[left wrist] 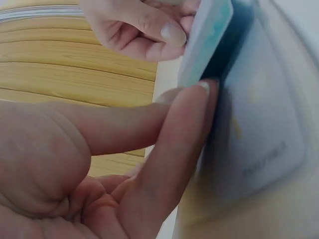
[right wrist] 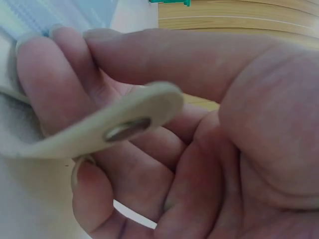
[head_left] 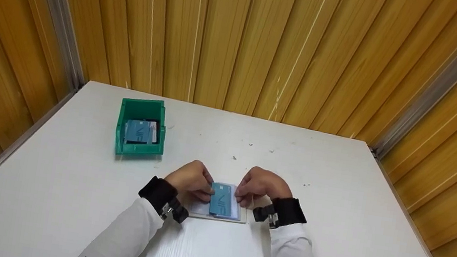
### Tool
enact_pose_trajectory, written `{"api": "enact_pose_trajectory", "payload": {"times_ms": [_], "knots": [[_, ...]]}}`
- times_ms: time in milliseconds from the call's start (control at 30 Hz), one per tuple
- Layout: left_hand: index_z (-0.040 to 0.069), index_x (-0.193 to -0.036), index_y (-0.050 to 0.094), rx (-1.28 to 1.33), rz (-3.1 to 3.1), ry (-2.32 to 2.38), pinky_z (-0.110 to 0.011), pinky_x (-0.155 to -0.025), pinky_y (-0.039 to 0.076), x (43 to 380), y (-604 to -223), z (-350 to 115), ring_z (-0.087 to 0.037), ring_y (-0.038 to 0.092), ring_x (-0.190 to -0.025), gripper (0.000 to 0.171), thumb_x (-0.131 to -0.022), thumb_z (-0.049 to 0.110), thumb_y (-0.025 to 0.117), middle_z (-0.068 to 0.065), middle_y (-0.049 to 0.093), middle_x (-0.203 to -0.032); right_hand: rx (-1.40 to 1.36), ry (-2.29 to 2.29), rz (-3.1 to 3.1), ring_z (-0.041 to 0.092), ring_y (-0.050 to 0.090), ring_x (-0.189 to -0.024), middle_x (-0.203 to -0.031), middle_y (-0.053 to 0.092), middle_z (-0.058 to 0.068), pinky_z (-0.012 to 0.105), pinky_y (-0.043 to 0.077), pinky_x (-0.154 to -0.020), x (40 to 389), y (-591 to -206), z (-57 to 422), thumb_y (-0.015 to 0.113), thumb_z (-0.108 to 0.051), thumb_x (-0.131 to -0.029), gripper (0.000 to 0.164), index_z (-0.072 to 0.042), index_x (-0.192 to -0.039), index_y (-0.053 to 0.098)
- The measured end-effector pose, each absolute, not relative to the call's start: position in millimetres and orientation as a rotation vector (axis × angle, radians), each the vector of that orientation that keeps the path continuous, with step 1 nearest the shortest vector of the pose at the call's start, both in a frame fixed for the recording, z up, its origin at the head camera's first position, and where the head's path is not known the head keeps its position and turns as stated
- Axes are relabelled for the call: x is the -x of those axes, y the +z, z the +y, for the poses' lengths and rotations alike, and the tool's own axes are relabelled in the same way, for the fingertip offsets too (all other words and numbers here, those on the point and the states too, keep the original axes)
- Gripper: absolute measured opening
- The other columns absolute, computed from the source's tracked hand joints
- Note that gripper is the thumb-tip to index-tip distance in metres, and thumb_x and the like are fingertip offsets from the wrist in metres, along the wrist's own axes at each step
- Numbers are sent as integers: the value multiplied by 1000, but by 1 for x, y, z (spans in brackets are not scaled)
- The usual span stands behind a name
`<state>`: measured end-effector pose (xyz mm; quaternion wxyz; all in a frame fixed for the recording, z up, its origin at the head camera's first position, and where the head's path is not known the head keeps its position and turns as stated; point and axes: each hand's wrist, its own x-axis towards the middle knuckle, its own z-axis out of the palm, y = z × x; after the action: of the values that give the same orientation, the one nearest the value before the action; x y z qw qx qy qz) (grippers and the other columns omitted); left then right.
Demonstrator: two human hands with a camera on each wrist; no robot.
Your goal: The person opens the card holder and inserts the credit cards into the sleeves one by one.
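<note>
I've got the card holder (head_left: 244, 216) lying on the white table (head_left: 64, 194), w/ the blue card (head_left: 221, 202) over its middle, "VIP" lettering running lengthwise. L hand (head_left: 193, 181) is at the holder's L side, thumb & index clamped on the card's L edge; in L wrist view I see it tilted up off a pale card (left wrist: 269, 139) on the holder, print too blurred to read. R hand (head_left: 263, 183) is at the holder's R side, thumb & fingertips together on the edge of a clear plastic pocket (right wrist: 70, 12); from R wrist I get a cream strap (right wrist: 70, 139) w/ a metal snap (right wrist: 127, 129) rising in front of the fingers. Green bin (head_left: 139, 149) sits beyond the holder & to its L, well apart, w/ more cards (head_left: 137, 132) inside, incl. a blue "VIP" one on top. Black wristbands (head_left: 157, 192) & light sleeves (head_left: 127, 227) come in from the holder's near side. Wood-look panels (head_left: 224, 32) stand well behind the holder, past the table's back edge.
</note>
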<state>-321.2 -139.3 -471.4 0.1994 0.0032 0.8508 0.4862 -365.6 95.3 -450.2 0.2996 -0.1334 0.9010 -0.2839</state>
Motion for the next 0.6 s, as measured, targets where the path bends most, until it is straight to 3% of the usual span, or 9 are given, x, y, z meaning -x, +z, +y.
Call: {"api": "enact_pose_trajectory", "payload": {"times_ms": [267, 600], "knots": [[-1, -113, 72, 6, 2295, 1422, -20, -68, 60, 322, -474, -136, -8, 75, -64, 24, -90, -2, 80, -8, 79, -82, 354, -738, 2399, 7, 73, -63, -73, 80, 0, 20, 51, -62, 367, -451, 97, 76, -14, -96, 13, -8, -91, 86], [-4, -110, 76, 31, 2403, 1357, -23, -65, 63, 315, -469, -132, -15, 79, -71, 26, -87, 1, 88, -17, 81, -101, 335, -721, 2405, 8, 72, -63, -70, 79, -1, 21, 51, -60, 366, -452, 95, 80, -17, -94, 11, -9, -91, 87]]}}
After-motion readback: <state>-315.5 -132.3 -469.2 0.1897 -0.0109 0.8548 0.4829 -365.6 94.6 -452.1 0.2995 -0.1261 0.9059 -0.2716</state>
